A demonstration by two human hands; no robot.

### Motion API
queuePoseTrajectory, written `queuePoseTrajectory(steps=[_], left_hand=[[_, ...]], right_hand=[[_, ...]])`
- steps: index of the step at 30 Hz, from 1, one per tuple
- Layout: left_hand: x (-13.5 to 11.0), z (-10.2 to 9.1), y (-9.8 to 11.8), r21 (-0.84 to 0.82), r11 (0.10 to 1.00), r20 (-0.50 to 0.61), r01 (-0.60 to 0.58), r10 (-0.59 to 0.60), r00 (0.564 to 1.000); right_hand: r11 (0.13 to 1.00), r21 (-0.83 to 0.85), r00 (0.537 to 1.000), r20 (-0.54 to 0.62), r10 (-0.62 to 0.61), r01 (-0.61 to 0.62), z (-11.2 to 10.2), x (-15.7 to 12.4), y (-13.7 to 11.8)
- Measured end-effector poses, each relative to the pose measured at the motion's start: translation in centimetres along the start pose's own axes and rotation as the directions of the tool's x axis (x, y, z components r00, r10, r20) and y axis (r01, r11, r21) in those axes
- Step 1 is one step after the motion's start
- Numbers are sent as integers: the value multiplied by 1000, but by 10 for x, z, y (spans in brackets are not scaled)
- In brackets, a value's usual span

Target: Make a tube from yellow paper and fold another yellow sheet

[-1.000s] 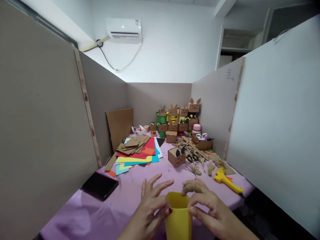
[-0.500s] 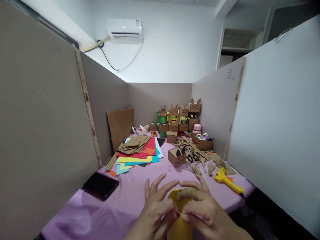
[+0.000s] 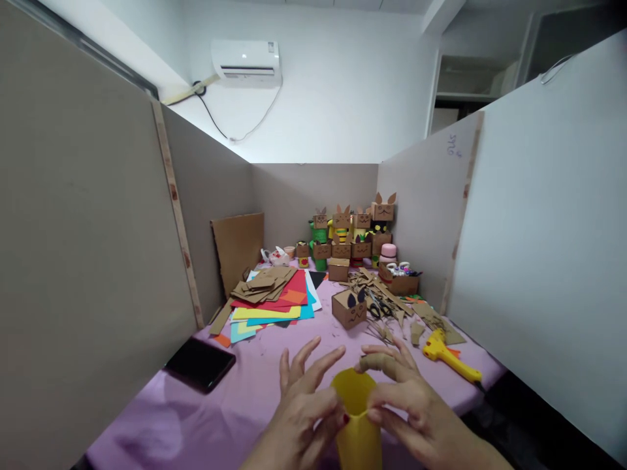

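A yellow paper tube stands upright near the table's front edge, its open top facing me. My left hand pinches the tube's left rim between thumb and index finger, the other fingers spread. On the opposite side, my right hand grips the right rim with thumb and fingers; one finger is wrapped in a tan covering. Beyond the hands sits a cardboard box head with dark ears and a drawn face. The tube's lower end is cut off by the frame.
Coloured paper sheets and cardboard pieces lie left; a black tablet is nearer. To the right are scissors, cardboard scraps and a yellow glue gun. Several cardboard animal figures stand at the back. Partitions enclose the table.
My hands have drawn slightly apart at the top, and the tube's opening shows rounder and wider. The right-hand fingers have moved a little right. The view has shifted slightly.
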State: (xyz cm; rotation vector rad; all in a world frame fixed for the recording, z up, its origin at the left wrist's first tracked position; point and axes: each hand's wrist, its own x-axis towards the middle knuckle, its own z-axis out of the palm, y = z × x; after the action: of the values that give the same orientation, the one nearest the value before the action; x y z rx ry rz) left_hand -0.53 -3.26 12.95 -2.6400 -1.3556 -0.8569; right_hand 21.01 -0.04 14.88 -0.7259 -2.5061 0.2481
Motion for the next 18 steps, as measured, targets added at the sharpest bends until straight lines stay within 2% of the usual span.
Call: queuePoseTrajectory(steps=[3,7,9,14,18], left_hand=[[0,1,1,21,1000,-20,-3,3,1000],[3,-2,5,10,998,59,68,-69,996],[3,-2,5,-23,999,76,37,-35,996],[-2,1,4,-96,994,26,52,-50,998],[-5,5,1,-74,997,-17,32,-34,999]], right_hand=[[1000,-22,998,56,-21,22,0,0,0],[1000,-11,999,40,9,-8,1,1,0],[1000,-6,999,50,-12,12,2,2,-1],[1000,14,1000,23,0,0,3,1,1],[999,38,999,32,10,-11,4,-2,1]])
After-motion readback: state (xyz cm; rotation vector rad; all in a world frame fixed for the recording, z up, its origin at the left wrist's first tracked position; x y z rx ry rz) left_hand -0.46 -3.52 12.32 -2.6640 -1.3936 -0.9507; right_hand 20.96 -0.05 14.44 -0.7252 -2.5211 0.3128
